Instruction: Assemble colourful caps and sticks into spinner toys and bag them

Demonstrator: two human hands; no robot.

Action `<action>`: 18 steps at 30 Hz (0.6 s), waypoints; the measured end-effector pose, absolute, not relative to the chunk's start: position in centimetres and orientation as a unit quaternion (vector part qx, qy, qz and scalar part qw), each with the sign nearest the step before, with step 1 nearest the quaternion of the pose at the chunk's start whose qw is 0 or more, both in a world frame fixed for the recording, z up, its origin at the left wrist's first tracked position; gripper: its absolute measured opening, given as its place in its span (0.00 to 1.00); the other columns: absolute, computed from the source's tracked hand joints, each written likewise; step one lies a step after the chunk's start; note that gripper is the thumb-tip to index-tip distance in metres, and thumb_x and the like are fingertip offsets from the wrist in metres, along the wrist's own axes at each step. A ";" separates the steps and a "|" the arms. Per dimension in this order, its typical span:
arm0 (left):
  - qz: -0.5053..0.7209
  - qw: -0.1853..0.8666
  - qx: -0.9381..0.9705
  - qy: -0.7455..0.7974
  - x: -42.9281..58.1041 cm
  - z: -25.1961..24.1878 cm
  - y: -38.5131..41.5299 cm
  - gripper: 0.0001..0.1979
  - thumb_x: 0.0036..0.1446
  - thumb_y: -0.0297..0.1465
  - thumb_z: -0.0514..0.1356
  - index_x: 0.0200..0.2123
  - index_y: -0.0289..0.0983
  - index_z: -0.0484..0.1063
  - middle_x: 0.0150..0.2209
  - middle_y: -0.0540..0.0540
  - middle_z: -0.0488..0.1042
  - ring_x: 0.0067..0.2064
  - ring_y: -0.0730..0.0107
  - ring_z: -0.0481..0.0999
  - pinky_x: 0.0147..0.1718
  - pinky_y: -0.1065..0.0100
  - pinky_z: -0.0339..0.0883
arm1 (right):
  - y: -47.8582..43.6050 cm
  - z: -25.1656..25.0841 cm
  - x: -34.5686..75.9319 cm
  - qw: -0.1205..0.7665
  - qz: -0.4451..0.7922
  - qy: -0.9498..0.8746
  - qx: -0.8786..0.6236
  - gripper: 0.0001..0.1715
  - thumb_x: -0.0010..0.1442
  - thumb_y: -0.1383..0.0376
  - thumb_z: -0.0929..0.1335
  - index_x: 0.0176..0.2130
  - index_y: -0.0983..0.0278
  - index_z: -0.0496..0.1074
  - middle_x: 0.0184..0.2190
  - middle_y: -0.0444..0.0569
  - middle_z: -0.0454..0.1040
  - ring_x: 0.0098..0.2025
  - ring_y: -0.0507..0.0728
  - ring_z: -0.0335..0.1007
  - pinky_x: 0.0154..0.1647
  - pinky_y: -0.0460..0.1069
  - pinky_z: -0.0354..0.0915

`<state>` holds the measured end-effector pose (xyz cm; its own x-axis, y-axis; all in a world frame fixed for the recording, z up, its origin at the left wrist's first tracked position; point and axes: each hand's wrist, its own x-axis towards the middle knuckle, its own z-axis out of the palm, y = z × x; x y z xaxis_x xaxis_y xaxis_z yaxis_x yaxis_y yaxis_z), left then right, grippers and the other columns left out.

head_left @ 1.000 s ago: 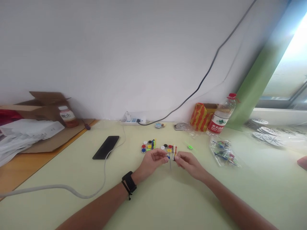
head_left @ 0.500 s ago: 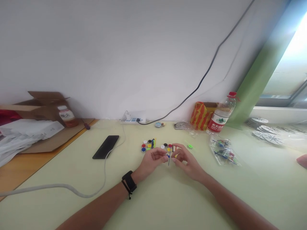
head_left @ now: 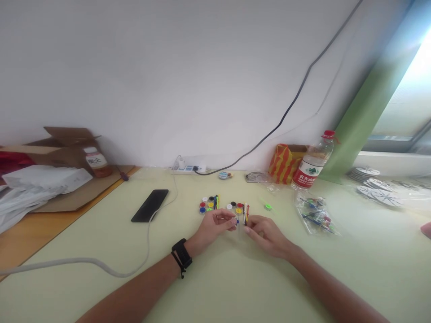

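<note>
My left hand (head_left: pixel 218 223), with a black watch (head_left: pixel 182 253) on the wrist, is closed in a pinch on a small blue piece (head_left: pixel 237 221). A thin, blurred strip shows just below it. To its right, my right hand (head_left: pixel 266 232) is closed, thumb and index finger together at the lower end of several coloured sticks (head_left: pixel 246 211). What it grips there is too small to make out. Behind the hands lie small round discs, among them a red disc (head_left: pixel 239 205) and a black disc (head_left: pixel 233 204). A blue disc (head_left: pixel 202 210) belongs to another group on the left.
A black phone (head_left: pixel 150 205) and a white cable (head_left: pixel 148 242) lie left. Right are a clear bag of small parts (head_left: pixel 316 214), a large water bottle (head_left: pixel 311 163) and a green disc (head_left: pixel 268 207). A power strip (head_left: pixel 188 167) stands against the wall.
My right hand has moved slightly down and right, its fingers drawing closer together. The coloured sticks behind it now show more. My left hand keeps its pinch almost in place.
</note>
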<state>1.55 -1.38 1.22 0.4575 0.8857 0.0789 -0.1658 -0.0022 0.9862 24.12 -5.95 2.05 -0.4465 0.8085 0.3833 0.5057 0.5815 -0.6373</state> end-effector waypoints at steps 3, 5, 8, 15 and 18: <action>0.417 0.633 0.574 0.311 1.6 1.1 -1.4 0.17 0.51 0.37 0.74 0.41 0.34 0.80 0.36 0.44 0.81 0.35 0.66 0.81 0.40 0.64 0.77 | -5.8 2.3 24.0 0.346 0.249 -0.802 -0.419 0.30 0.71 0.53 0.61 0.21 0.62 0.60 0.19 0.42 0.60 0.23 0.51 0.55 0.25 0.48 0.55; 0.420 0.633 0.574 0.307 1.6 1.1 -1.4 0.18 0.50 0.38 0.74 0.41 0.34 0.80 0.36 0.44 0.81 0.35 0.66 0.81 0.41 0.63 0.77 | -5.9 2.4 23.8 0.368 0.274 -0.779 -0.428 0.24 0.69 0.53 0.65 0.25 0.62 0.63 0.22 0.43 0.64 0.25 0.52 0.60 0.26 0.48 0.59; 0.420 0.632 0.574 0.307 1.6 1.4 -1.5 0.18 0.50 0.38 0.74 0.40 0.34 0.80 0.35 0.44 0.81 0.35 0.65 0.81 0.41 0.62 0.77 | -6.2 2.5 23.4 0.394 0.315 -0.757 -0.416 0.12 0.67 0.55 0.67 0.37 0.61 0.70 0.32 0.47 0.74 0.32 0.54 0.69 0.32 0.49 0.66; 0.418 0.635 0.576 0.300 1.6 1.9 -1.7 0.17 0.50 0.37 0.74 0.40 0.34 0.80 0.38 0.43 0.81 0.36 0.66 0.81 0.41 0.64 0.77 | -6.4 2.4 23.3 0.393 0.323 -0.769 -0.387 0.18 0.66 0.61 0.68 0.55 0.56 0.68 0.46 0.51 0.76 0.40 0.56 0.74 0.42 0.53 0.72; 0.422 0.634 0.574 0.300 1.6 1.9 -1.7 0.17 0.51 0.38 0.74 0.40 0.34 0.80 0.37 0.43 0.81 0.35 0.66 0.80 0.41 0.63 0.77 | -6.2 2.0 23.4 0.400 0.316 -0.768 -0.389 0.29 0.66 0.61 0.67 0.64 0.54 0.61 0.45 0.51 0.75 0.38 0.55 0.73 0.42 0.53 0.73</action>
